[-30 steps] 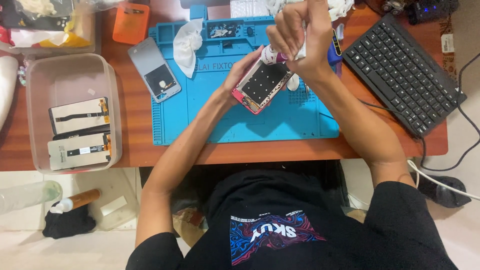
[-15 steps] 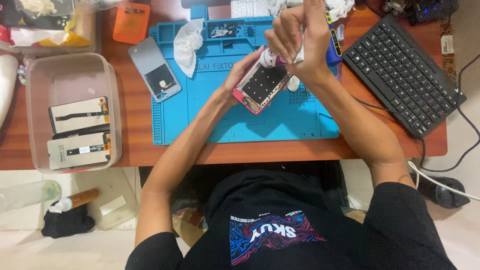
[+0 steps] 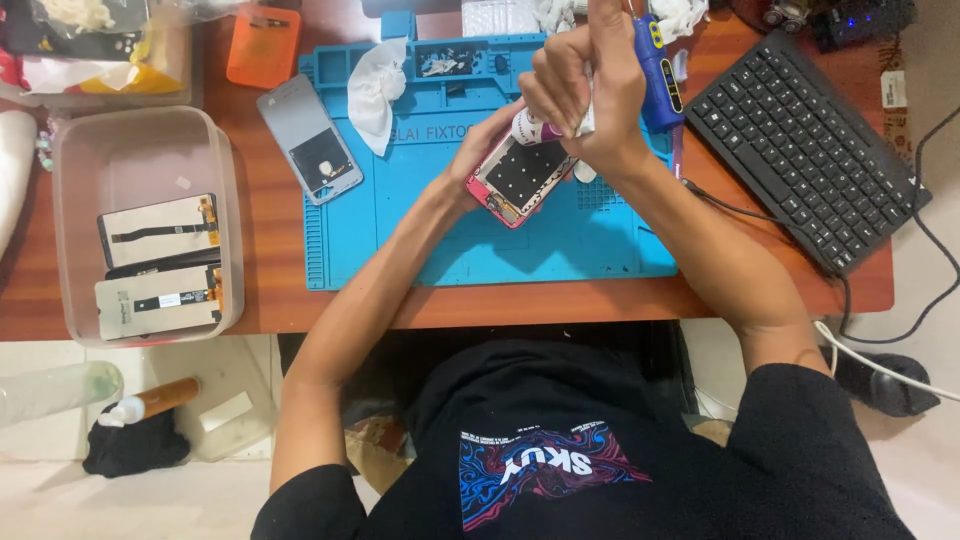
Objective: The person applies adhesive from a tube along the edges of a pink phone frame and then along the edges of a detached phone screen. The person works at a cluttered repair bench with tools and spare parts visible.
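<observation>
My left hand [image 3: 478,160] holds a pink-framed phone body [image 3: 520,178] with its back opened, tilted just above a blue repair mat [image 3: 420,240]. My right hand [image 3: 585,90] is closed around a small white tube with a purple band [image 3: 530,128], whose tip points down at the phone's top edge. A grey phone back cover [image 3: 308,138] lies on the mat's left edge beside a crumpled white tissue [image 3: 378,88].
A clear plastic tub [image 3: 70,160] at left holds two phone screens with flex cables [image 3: 158,262]. A black keyboard [image 3: 805,150] sits at right, a blue electric screwdriver [image 3: 655,75] lies behind my right hand, and an orange item [image 3: 263,45] is at the back.
My right hand with the tube has lowered slightly toward the phone's top edge. The phone and left hand stay almost in place.
</observation>
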